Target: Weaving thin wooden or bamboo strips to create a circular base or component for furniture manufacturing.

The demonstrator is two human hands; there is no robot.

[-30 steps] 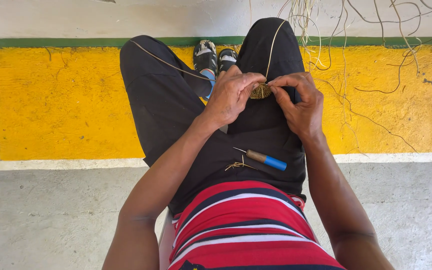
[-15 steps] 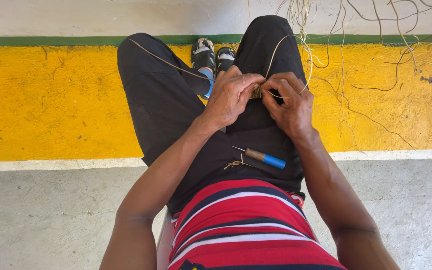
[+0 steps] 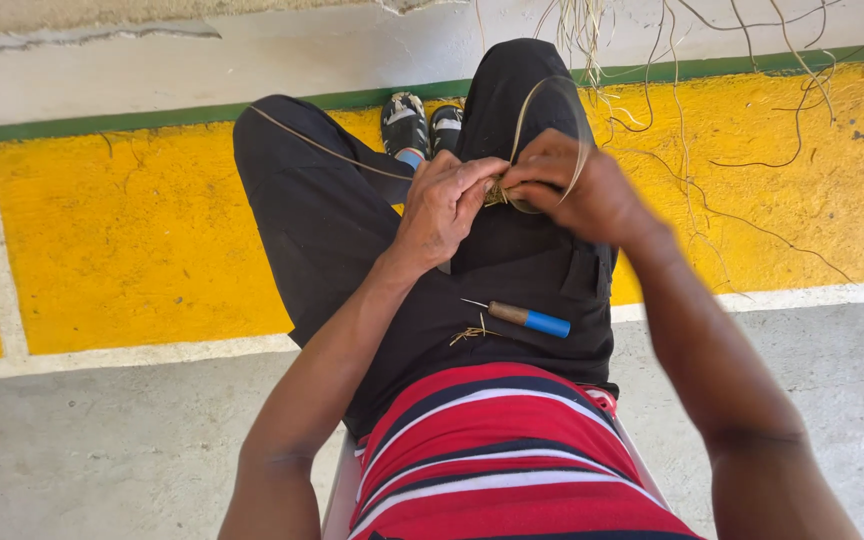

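- The fingers (image 3: 474, 180) of the left hand (image 3: 442, 205) are pinched together on a small knot of pale straw fibre (image 3: 499, 193), held above the person's right thigh.
- The right hand (image 3: 577, 190) meets it from the other side; its fingers are closed on the same knot, so the two hands touch at the fingertips.
- From the knot a thin loop of fibre (image 3: 542, 95) arcs up over the right hand and comes down by its knuckles.
- A second long strand (image 3: 322, 148) runs from the hands leftward across the left knee, stretched fairly straight.
- Both hands hover over the lap, which is covered by black trousers (image 3: 322, 230).
- On the lap, nearer the body and well apart from the hands, lies an awl (image 3: 522, 318) with a wooden shaft, a blue end and a thin metal point aimed left.
- Just beside the awl's point sits a small scrap of fibre (image 3: 470, 333).
- Below that shows a red shirt with white and dark stripes (image 3: 492, 450).
- Past the knees, two dark patterned shoes (image 3: 422, 122) rest side by side.
- The floor there is a broad yellow painted band (image 3: 132, 240) edged by a green line (image 3: 102, 125) above and a white line below, with grey concrete (image 3: 102, 450) nearer the person.
- Loose fibre strands (image 3: 752, 120) trail over the yellow band to the right.
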